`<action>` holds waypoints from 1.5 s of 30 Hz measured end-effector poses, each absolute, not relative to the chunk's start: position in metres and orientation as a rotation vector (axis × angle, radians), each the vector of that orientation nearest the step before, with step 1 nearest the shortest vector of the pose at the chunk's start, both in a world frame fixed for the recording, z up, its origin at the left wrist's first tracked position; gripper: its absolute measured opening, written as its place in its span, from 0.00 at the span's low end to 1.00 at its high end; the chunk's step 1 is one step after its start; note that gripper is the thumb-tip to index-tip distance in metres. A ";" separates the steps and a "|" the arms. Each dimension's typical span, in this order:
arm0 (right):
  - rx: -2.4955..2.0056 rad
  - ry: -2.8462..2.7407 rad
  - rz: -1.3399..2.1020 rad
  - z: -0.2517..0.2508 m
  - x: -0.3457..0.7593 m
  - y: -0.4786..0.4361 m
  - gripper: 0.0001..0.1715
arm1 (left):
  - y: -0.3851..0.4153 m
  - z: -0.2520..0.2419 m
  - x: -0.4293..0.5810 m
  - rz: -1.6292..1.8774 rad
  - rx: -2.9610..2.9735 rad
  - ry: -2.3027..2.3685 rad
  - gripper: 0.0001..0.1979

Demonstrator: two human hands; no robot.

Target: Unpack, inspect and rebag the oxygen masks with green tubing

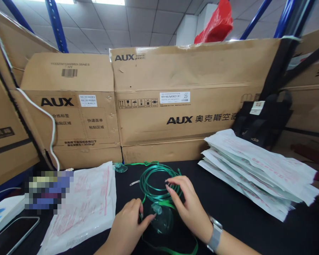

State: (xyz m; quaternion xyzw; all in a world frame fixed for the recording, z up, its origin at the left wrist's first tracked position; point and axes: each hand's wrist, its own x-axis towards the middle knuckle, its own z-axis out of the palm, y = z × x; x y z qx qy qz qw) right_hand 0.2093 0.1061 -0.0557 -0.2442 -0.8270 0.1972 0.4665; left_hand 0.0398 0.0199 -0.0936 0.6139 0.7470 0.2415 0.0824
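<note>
A coil of green tubing (156,179) lies on the black table (228,212), joined to a clear green mask (162,217) at the near side. My left hand (129,226) pinches the tubing beside the mask, thumb touching the mask's edge. My right hand (187,202) rests on the coil's right side with curled fingers gripping the loops. A watch is on my right wrist. A green strap (175,249) runs under the mask toward me.
A flat white pouch (87,205) with red print lies at left. A stack of the same pouches (257,170) sits at right. AUX cardboard boxes (175,102) wall the back. A phone (13,233) lies near left. A black bag (263,117) stands at back right.
</note>
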 end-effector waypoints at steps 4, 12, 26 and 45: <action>-0.183 -2.510 0.206 -0.065 0.203 0.073 0.11 | 0.021 -0.100 0.037 0.797 1.880 2.170 0.05; -0.486 -2.809 0.326 -0.083 0.193 0.066 0.18 | 0.028 -0.113 0.026 1.085 1.683 2.232 0.18; -0.697 -2.478 0.159 -0.074 0.201 0.106 0.25 | 0.028 -0.104 0.031 0.950 1.719 2.053 0.06; -0.632 -1.851 1.467 -0.069 0.190 0.088 0.16 | 0.009 -0.089 0.057 1.292 1.717 1.758 0.11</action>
